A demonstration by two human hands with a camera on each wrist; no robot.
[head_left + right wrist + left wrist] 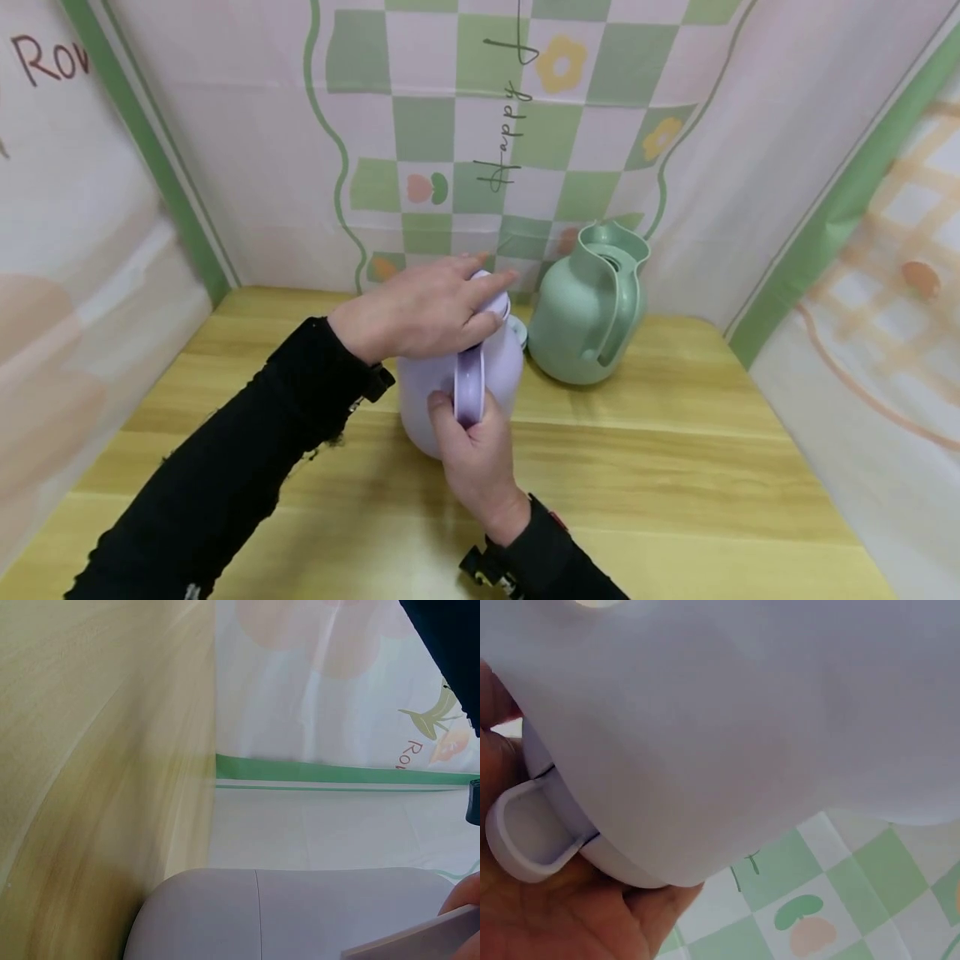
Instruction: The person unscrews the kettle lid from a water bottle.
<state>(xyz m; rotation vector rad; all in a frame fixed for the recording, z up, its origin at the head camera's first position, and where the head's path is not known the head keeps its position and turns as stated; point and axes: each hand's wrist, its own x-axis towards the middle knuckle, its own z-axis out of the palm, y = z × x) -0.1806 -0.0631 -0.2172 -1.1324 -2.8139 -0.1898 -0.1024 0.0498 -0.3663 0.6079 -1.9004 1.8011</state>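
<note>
A lilac vacuum jug [427,408] stands upright on the table, its smooth body filling much of the left wrist view. My left hand [431,308] lies across its top, thumb and fingers on either side of the lid [495,305]. From below, the left wrist view shows a lilac tab [532,829] against the palm. The right hand [480,462] grips the jug's handle [470,387], thumb along its near side. In the right wrist view only fingertips [463,894] of that hand show beside the handle.
Just right of the lilac jug stands a pale green jug [577,325], its top uncovered. A small round pale green piece [519,331] shows between the jugs, partly hidden. Printed cloth [427,125] hangs behind the wooden table [675,467] and at both sides.
</note>
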